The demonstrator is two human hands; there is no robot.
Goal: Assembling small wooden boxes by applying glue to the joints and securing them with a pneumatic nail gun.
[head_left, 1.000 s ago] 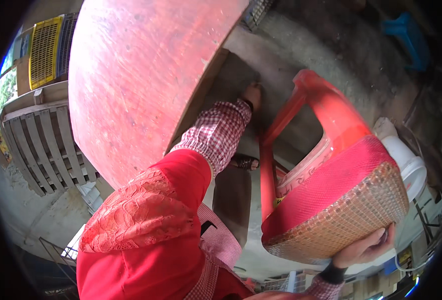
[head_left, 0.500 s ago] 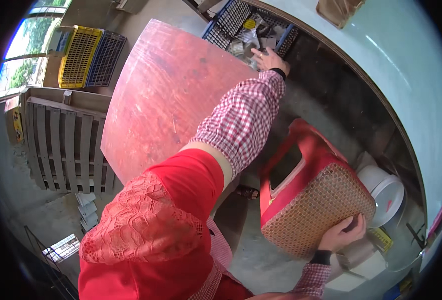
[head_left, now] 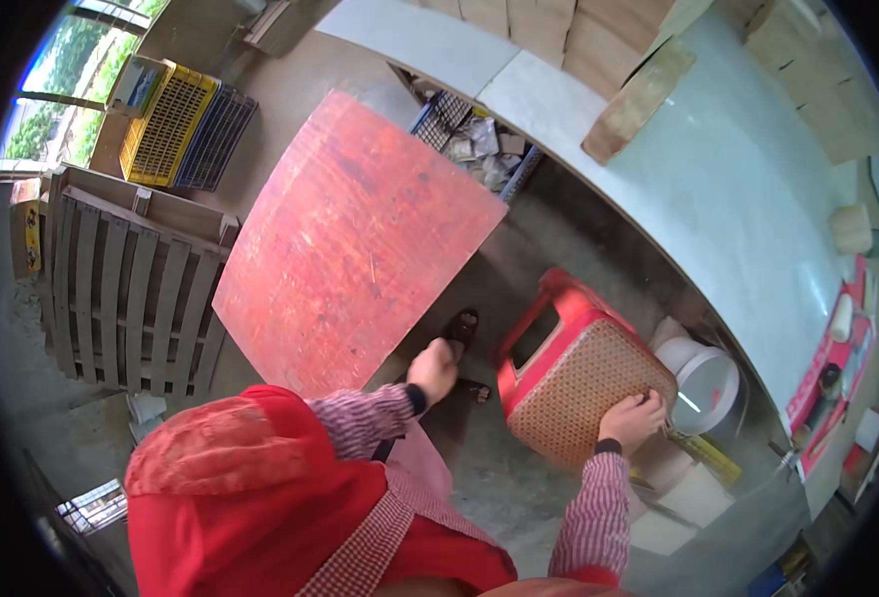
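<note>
A red stool point(head_left: 534, 333) with a brown woven seat point(head_left: 588, 383) stands tilted in view on the floor to the right. My right hand point(head_left: 633, 418) is at the near right edge of that seat, its fingers curled against it. Close to my body, my left hand point(head_left: 434, 371) hangs beside the corner of a red wooden board point(head_left: 360, 239). Its fingers are closed, and what they hold, if anything, is hidden. Beyond the board, a blue crate point(head_left: 437, 119) with clear plastic bags and small pieces sits under the table edge.
A long pale table point(head_left: 698, 229) curves along the right, carrying cardboard point(head_left: 638, 99) and a pink tray point(head_left: 832, 373). White buckets point(head_left: 706, 388) stand beneath it by the stool. At left are a wooden pallet point(head_left: 131, 298) and yellow and blue crates point(head_left: 171, 124).
My left hand has drawn back from the blue crate towards my body, over the floor. My right hand stays at the stool's seat. The view has shifted, showing more of the table.
</note>
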